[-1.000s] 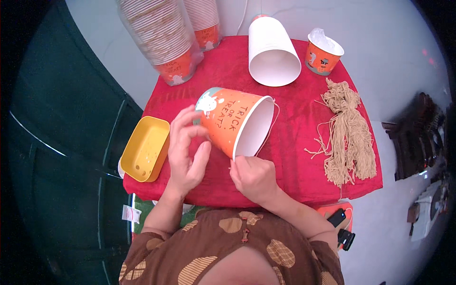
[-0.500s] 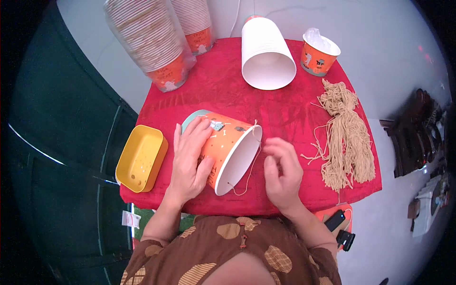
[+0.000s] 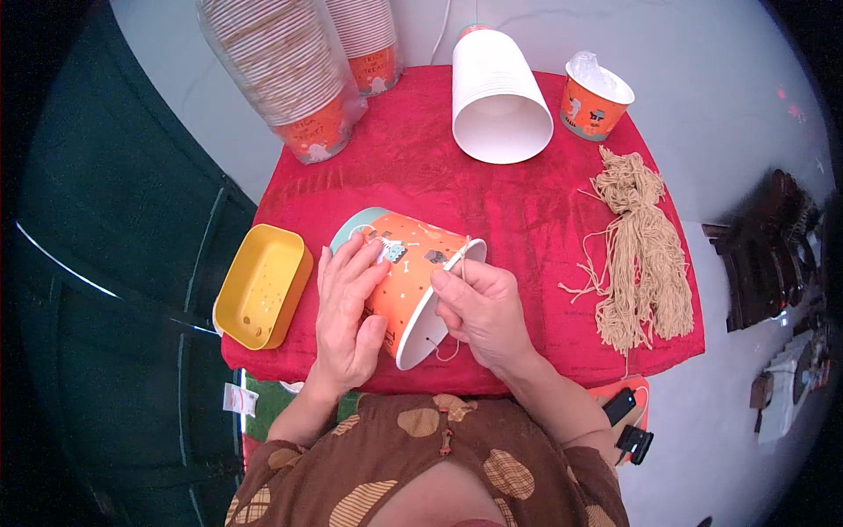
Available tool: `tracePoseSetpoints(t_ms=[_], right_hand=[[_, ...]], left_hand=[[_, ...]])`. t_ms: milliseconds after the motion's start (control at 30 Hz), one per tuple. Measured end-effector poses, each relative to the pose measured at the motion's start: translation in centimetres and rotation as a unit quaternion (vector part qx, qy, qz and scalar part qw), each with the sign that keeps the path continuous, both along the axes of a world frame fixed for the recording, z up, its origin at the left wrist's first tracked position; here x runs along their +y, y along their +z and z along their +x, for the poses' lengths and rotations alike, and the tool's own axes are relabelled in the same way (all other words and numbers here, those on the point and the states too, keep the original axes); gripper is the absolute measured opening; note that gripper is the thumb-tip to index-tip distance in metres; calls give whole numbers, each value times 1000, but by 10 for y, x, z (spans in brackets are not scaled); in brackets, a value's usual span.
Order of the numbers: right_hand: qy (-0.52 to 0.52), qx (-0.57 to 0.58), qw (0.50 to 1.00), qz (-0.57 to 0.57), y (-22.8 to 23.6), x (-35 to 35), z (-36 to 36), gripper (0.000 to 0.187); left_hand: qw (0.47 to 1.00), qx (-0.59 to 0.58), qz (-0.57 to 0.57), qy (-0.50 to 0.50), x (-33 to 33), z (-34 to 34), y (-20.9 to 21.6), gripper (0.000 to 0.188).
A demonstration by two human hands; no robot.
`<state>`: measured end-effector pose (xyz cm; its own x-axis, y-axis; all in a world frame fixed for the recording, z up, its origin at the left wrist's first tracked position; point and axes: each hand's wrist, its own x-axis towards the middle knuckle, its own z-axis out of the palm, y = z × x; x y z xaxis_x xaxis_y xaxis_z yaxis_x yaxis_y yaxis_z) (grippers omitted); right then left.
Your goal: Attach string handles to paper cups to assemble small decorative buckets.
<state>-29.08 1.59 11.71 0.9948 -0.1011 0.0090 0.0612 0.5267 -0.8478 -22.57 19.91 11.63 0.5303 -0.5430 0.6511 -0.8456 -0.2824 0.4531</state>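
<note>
An orange paper bucket with a white rim and a grey-green base lies on its side, its mouth turned toward my right hand. My left hand steadies it, fingers laid over the printed wall and thumb below. At the rim, my right hand is closed in a pinch on the tan string, which passes through the bucket near its edge. My fingers cover part of the mouth and of the string. Right of my hands lies a tied bundle of tan strings.
A yellow tub with small bits inside stands at the left. Wrapped stacks of paper buckets rise at the back left. Nested white-mouthed buckets lie at the back, beside an upright bucket holding clear plastic. Red cloth covers the table.
My right hand has moved left to the bucket's rim and closed on the string there. The left hand stays on the bucket, which has shifted slightly.
</note>
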Motion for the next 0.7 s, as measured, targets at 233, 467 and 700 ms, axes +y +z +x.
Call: tracePoseSetpoints(t_ms=[233, 467, 700], right_hand=[[-120, -34, 981, -146, 9, 10, -5, 20], [-156, -95, 948, -260, -30, 18, -5, 18], [-139, -134, 906, -376, -18, 18, -13, 16]], left_hand=[[999, -14, -48, -18, -10, 3, 5, 30], [997, 0, -71, -39, -35, 3, 5, 29], [996, 6, -79, -35, -37, -3, 12, 26]])
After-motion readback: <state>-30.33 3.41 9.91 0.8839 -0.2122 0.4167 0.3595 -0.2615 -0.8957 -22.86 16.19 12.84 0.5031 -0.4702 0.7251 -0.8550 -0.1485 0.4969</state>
